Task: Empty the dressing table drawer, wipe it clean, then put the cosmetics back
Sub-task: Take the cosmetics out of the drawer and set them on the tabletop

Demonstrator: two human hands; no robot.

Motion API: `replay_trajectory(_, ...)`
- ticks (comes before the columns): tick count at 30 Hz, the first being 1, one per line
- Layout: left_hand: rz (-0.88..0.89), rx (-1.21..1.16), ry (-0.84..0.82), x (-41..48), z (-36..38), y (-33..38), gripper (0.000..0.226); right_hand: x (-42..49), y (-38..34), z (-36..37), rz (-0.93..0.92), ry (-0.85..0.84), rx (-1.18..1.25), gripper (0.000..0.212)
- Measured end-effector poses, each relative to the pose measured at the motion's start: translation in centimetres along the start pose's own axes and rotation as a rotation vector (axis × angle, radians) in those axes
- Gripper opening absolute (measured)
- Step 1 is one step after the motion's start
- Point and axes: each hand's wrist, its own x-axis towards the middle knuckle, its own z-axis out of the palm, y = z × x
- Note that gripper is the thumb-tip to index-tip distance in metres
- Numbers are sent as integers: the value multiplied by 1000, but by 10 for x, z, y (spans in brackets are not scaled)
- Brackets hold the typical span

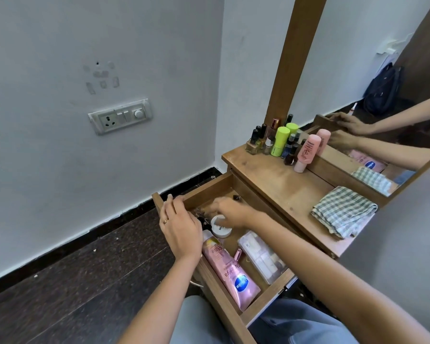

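The wooden drawer (263, 302) of the dressing table is pulled out. Inside lie a pink lotion tube (230, 271), a white round jar (221, 229), a clear plastic box (261, 256), a small pink lipstick (238, 254) and dark tangled items (202, 217) at the far end. My left hand (180, 225) grips the drawer's left front edge, its fingers curled over the rim. My right hand (230, 212) reaches into the far part of the drawer, blurred, fingers over the white jar; whether it holds anything is unclear.
On the tabletop (283, 187) stand several nail polish bottles (256, 140), a lime green tube (279, 141) and a pink bottle (307, 151). A folded checked cloth (343, 211) lies to the right. A mirror (382, 95) stands behind. A wall socket (121, 116) is at left.
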Motion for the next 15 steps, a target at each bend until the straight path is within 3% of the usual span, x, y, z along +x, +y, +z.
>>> replay_trajectory(6, -14, 15, -10, 1, 3, -2, 28, 14, -4, 25, -36, -35, -30, 49)
replay_trajectory(12, -8, 18, -2, 0, 4, -2, 25, 15, -12, 28, -25, 12, -111, 39)
replay_trajectory(15, 0, 24, -7, 0, 3, -2, 24, 13, -13, 26, 73, 115, -6, 31)
